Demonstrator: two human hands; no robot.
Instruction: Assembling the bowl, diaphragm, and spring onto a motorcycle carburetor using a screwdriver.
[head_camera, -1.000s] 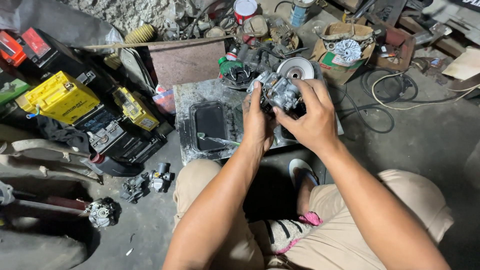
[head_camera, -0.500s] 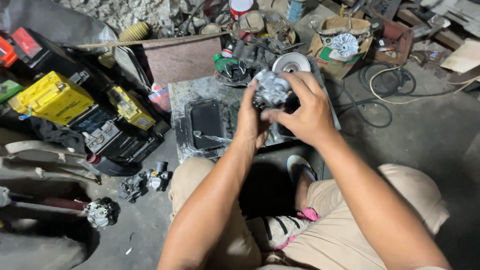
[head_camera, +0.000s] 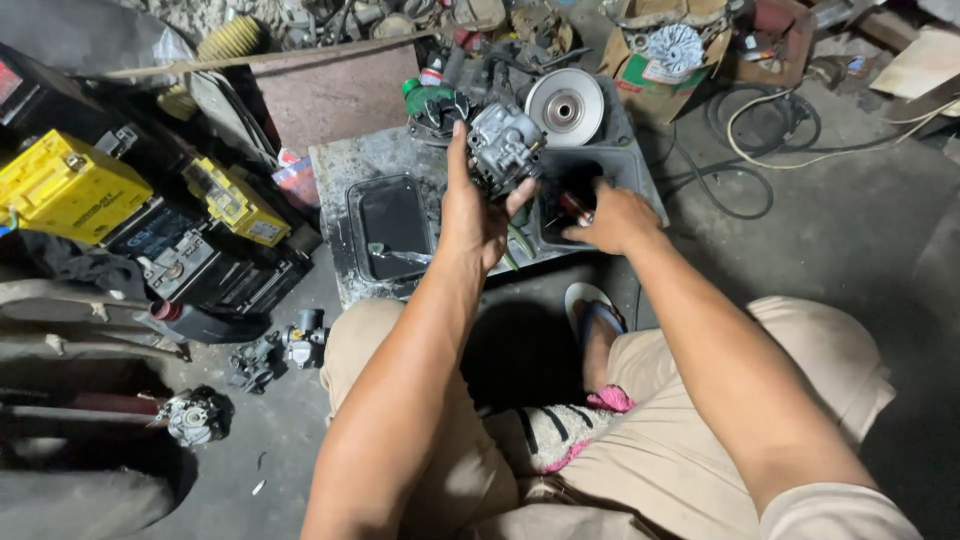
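Grey metal carburetor (head_camera: 505, 150), one, in left hand (head_camera: 472, 215).

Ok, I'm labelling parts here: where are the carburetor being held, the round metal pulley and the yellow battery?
carburetor (head_camera: 503, 148), head view, on its grey metal body.
round metal pulley (head_camera: 562, 108), head view, on its face.
yellow battery (head_camera: 62, 187), head view, on its top.

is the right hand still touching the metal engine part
Apart. The head view shows the right hand lowered to the tray, clear of the engine part in the left hand.
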